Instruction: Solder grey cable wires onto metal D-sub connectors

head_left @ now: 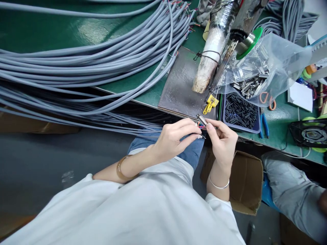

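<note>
Just off the table's front edge, my right hand (pixel 221 137) pinches a metal multi-pin connector (pixel 202 120) between thumb and fingers. Thin coloured wires (pixel 201 126) run to the connector's lower side. Closed round the wire end from the left is my left hand (pixel 177 136), its fingertips beside the connector; the grey cable end is mostly hidden by the fingers. A dark board (pixel 182 85) lies on the table beyond my hands, with a yellow clip-like piece (pixel 211 104) near its right corner.
Many grey cables (pixel 102 64) sweep across the left. A wrapped tube and a soldering tool (pixel 224 64) lean over the board. Right of it are a bin of black sleeves (pixel 241 112), a bag of metal parts (pixel 255 75), blue-handled pliers (pixel 265 125) and a fan (pixel 310 133). Another person's leg (pixel 291 187) is lower right.
</note>
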The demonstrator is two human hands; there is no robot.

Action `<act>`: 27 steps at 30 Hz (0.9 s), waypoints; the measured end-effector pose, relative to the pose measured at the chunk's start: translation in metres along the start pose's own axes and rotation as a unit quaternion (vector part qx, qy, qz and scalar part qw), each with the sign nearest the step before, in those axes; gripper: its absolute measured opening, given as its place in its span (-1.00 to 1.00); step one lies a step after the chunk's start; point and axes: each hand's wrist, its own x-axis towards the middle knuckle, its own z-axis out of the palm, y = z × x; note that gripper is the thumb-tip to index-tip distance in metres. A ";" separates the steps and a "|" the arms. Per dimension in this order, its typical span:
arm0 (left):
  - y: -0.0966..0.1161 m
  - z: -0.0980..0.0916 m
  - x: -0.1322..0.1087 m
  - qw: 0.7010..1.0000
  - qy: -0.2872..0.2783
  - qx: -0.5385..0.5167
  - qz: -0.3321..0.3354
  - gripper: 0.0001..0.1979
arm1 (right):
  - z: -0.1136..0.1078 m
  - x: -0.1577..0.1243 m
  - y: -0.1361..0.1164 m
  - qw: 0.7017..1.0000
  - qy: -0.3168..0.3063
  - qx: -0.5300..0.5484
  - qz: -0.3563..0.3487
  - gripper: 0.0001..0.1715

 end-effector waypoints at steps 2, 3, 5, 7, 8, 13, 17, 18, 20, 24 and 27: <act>0.002 0.002 0.002 0.999 0.018 -0.015 -0.038 -0.95 | 0.004 0.000 0.000 1.000 0.009 0.026 0.011 -0.73; 0.003 0.003 0.003 0.997 0.022 -0.033 -0.064 -0.96 | 0.005 0.000 0.000 0.999 0.014 0.039 0.014 -0.74; 0.005 0.003 0.008 0.989 0.027 -0.081 -0.120 -0.94 | 0.008 0.000 0.001 0.998 0.020 0.052 0.018 -0.75; 0.005 0.003 0.012 0.975 0.023 -0.137 -0.171 -0.91 | 0.009 0.001 0.002 0.998 0.027 0.047 0.015 -0.75; 0.005 0.002 0.014 0.967 0.017 -0.163 -0.193 -0.91 | 0.009 0.002 0.002 0.999 0.034 0.039 0.012 -0.76; 0.000 0.001 0.019 0.940 0.007 -0.230 -0.251 -0.86 | 0.012 0.004 0.001 0.998 0.062 -0.021 -0.018 -0.75; -0.006 0.003 0.022 0.942 0.029 -0.227 -0.244 -0.85 | 0.017 0.005 0.002 0.996 0.067 -0.045 -0.031 -0.75; -0.007 0.003 0.024 0.943 0.037 -0.225 -0.243 -0.84 | 0.017 0.005 0.002 0.996 0.076 -0.041 -0.033 -0.75; -0.010 0.003 0.028 0.941 0.054 -0.223 -0.250 -0.83 | 0.017 0.005 0.001 0.993 0.107 -0.017 -0.045 -0.76; -0.013 0.000 0.035 0.928 0.057 -0.232 -0.285 -0.81 | 0.009 0.003 -0.001 0.988 0.130 0.055 -0.061 -0.77; -0.014 -0.001 0.037 0.921 0.048 -0.245 -0.298 -0.80 | 0.003 0.002 -0.001 0.992 0.110 0.038 -0.044 -0.83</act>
